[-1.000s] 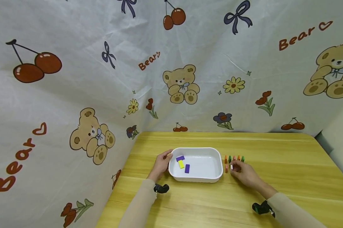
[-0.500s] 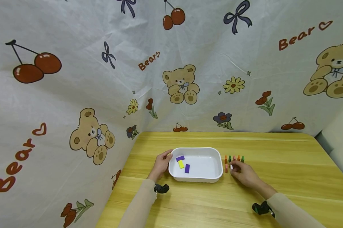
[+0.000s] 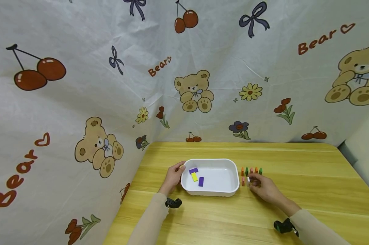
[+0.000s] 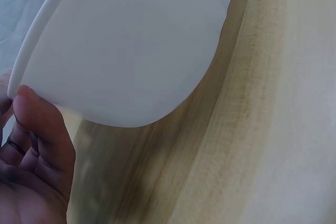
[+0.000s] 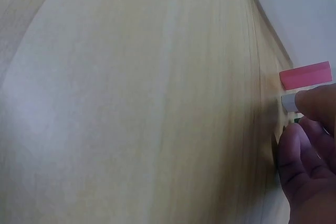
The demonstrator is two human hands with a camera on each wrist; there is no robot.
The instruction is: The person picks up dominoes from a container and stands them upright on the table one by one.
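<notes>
My left hand [image 3: 173, 177] grips the left end of a white plastic tray [image 3: 214, 194], its thumb [image 4: 39, 114] against the outer wall just under the rim. Inside the tray lie a yellow domino block [image 3: 194, 177] and two purple domino blocks [image 3: 201, 181]. Right of the tray, my right hand [image 3: 265, 189] pinches a small white domino block [image 3: 248, 181] standing upright; a fingertip covers part of it in the right wrist view. Beside it a pink domino block [image 5: 305, 75] stands on end, between the white one and the tray.
Behind the right hand, a row of several upright domino blocks includes an orange block [image 3: 242, 171] and a green block [image 3: 260, 171]. The wooden table [image 3: 203, 221] ends at a printed cloth [image 3: 221, 68] behind and on the left.
My right hand and wrist have shifted very slightly to the right, while the white domino block has stayed nearly in place. The left hand and tray have not moved.
</notes>
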